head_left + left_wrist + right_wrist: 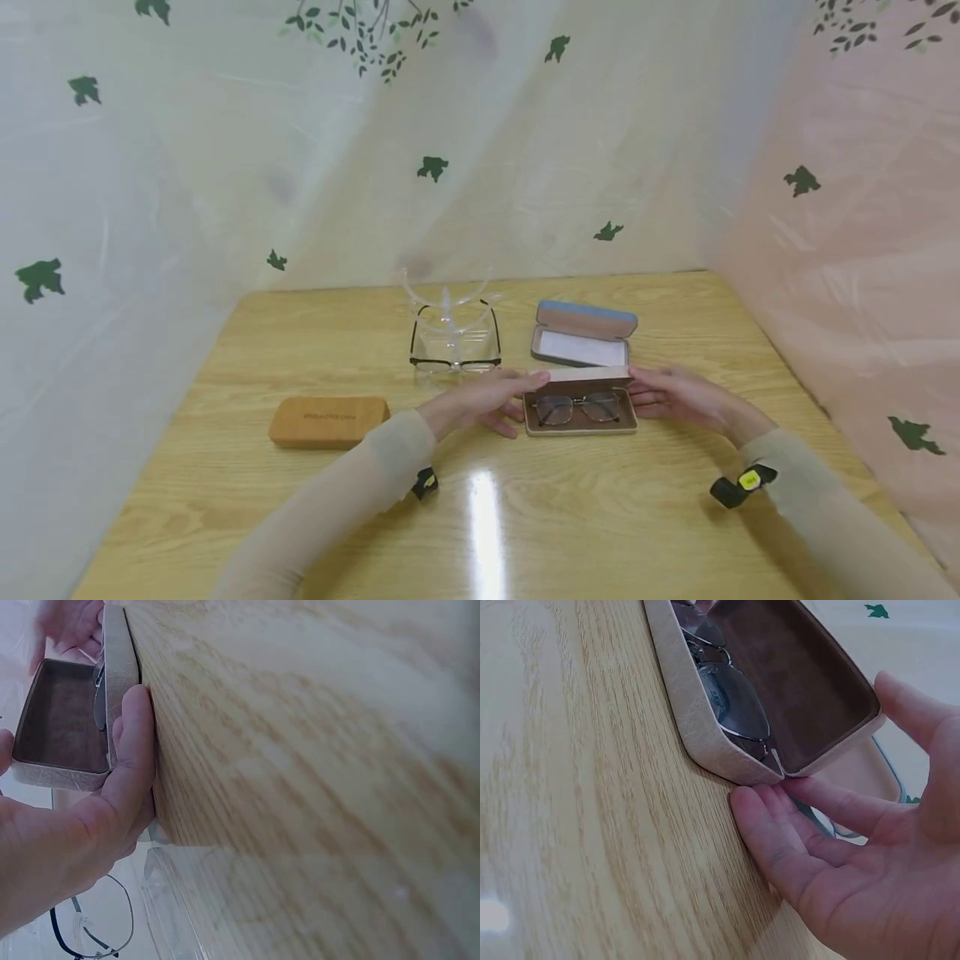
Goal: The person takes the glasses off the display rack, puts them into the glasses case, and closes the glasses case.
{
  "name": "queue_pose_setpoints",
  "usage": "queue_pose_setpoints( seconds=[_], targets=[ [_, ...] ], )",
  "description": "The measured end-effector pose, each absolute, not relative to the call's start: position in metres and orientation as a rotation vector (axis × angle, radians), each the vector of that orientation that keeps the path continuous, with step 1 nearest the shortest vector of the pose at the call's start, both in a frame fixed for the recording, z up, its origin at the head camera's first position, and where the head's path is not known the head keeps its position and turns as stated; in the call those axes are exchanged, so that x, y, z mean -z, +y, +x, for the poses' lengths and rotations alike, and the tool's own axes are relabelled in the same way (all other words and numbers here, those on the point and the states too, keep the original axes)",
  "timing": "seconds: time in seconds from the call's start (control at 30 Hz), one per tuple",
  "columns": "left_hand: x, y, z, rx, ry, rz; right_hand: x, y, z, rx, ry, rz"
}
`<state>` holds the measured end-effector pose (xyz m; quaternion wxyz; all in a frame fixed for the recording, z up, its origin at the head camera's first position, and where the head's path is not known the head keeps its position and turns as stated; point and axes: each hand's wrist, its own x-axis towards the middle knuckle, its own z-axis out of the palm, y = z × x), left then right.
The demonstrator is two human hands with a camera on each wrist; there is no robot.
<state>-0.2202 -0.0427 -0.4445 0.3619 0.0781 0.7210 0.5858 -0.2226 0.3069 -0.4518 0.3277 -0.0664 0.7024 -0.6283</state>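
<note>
A beige glasses case (581, 431) with a brown lining stands open on the table, its lid tilted up at the back. Inside lies a pair of thin metal-framed glasses (733, 701). At the left end, my left hand (483, 400) holds the case, thumb at the lid and fingers along the lower half. My right hand (686, 398) holds the opposite end; its thumb touches the lid's corner (871, 720) and its fingertips meet the base near the hinge. The right wrist view shows only part of the glasses.
Behind the beige case lies an open blue-grey case (587, 320) with a white cloth (581, 347) inside. A clear display stand (447, 312) bears black-rimmed glasses (456, 364). To the left lies a closed orange-brown case (328, 423). Patterned curtains (510, 217) enclose the table.
</note>
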Motion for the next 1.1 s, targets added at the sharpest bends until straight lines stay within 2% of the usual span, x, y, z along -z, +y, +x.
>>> queue_pose_setpoints(
  seconds=[0.7,1.1],
  targets=[
    [0.444,-0.044,-0.216,-1.506,1.808,0.248,0.46,0.319,-0.225,1.658,1.69,-0.37],
    [0.446,-0.046,-0.215,-1.485,1.84,0.298,0.46,0.32,-0.222,1.64,1.694,-0.355]
  ],
)
